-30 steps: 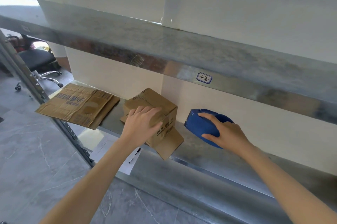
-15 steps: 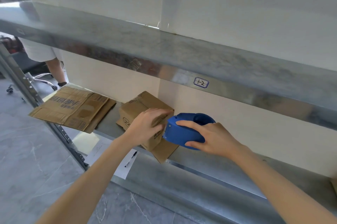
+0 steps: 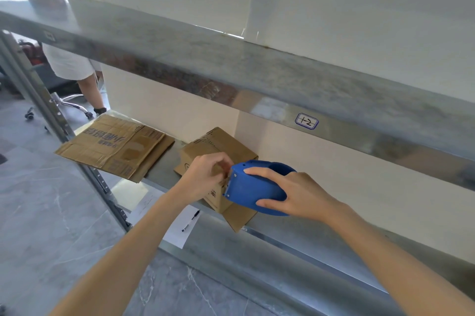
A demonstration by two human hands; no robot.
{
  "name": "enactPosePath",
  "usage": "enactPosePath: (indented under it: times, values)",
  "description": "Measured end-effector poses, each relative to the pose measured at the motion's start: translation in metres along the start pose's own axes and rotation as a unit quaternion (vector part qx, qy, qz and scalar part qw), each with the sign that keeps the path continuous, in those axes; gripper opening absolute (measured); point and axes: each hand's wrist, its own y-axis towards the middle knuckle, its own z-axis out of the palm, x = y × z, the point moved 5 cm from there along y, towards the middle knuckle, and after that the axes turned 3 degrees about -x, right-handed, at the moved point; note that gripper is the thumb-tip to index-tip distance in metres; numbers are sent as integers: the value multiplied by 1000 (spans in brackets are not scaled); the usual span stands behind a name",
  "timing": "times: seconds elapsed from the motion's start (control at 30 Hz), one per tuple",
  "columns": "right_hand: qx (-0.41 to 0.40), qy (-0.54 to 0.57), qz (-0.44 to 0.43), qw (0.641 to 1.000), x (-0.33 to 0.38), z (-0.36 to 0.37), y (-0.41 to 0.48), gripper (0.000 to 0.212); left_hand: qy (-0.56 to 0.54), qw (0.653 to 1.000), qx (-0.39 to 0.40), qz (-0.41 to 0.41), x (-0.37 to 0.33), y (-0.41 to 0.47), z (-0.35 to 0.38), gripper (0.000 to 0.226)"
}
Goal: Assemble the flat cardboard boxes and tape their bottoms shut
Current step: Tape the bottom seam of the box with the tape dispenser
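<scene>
left hand [image 3: 205, 177] pinches at cardboard box [image 3: 223, 144] edge; right hand [image 3: 298, 195] grips smooth rounded blue tape dispenser [image 3: 253, 189].

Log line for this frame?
step: taping box | right hand: grips blue tape dispenser at box | left hand: fingers curled at dispenser's front, hold unclear | flat cardboard: on shelf, left of box

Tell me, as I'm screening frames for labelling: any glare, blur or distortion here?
Head view: the upper shelf runs slanted, slightly bowed by the wide lens; a glare streak sits where it meets the wall; its shiny front mirrors brown patches; the left hand by the tape dispenser looks slightly soft.
</scene>
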Motion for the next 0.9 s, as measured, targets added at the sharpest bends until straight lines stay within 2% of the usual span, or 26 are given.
enactPosePath:
  times: [0.23, 0.43, 0.6, 0.73, 0.9]
  values:
    - [-21, 52, 15, 998, -3, -20, 2, 63, 1, 999, -38, -35, 21, -6, -32, 21]
    - [7, 25, 32, 999, -20, -21, -7, 63, -51, 993, -31, -106, 57, -38, -34, 15]
    - [17, 10, 50, 999, -38, -18, -14, 64, -146, 982, -20, -121, 58, -50, -1, 31]
    - [18, 25, 70, 997, -51, -13, -20, 63, -118, 984, -63, -121, 63, -44, 10, 33]
    - [23, 18, 76, 997, -54, -11, -21, 63, -97, 987, -79, -96, 68, -39, 17, 34]
